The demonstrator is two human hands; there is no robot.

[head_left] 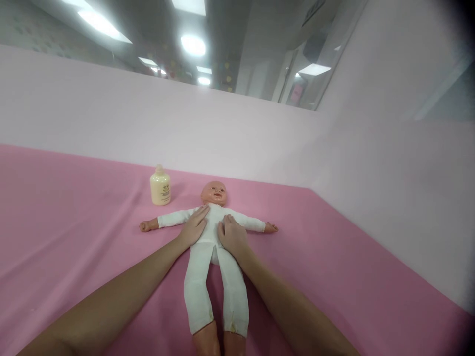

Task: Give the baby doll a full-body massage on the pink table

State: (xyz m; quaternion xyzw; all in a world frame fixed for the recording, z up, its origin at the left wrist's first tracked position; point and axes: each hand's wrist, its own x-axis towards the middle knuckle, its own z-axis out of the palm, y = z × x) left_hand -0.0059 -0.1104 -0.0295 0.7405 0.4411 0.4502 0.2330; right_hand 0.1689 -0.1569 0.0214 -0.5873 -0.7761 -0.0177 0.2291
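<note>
1. The baby doll in a white cloth bodysuit lies on its back on the pink cloth-covered table. Its bare feet are nearest, at the bottom edge of the view, and its head is at the far end.
2. Its long axis runs near to far, almost straight up the middle of the view. The head points away towards the pale pink partition wall, and the face is turned upward.
3. The legs lie side by side and straight, a narrow gap between them. The arms are spread out to left and right, crossing the long axis, with bare fists at the sleeve ends.
4. The left hand lies flat and open on the left side of the doll's chest, fingers stretched towards the shoulder, gripping nothing.
5. The right hand rests open on the right side of the torso, fingers slightly curled against the cloth, with nothing closed in it.
6. Farther off, left of the doll's head and apart from it, a cream plastic lotion bottle stands upright near the wall.
</note>
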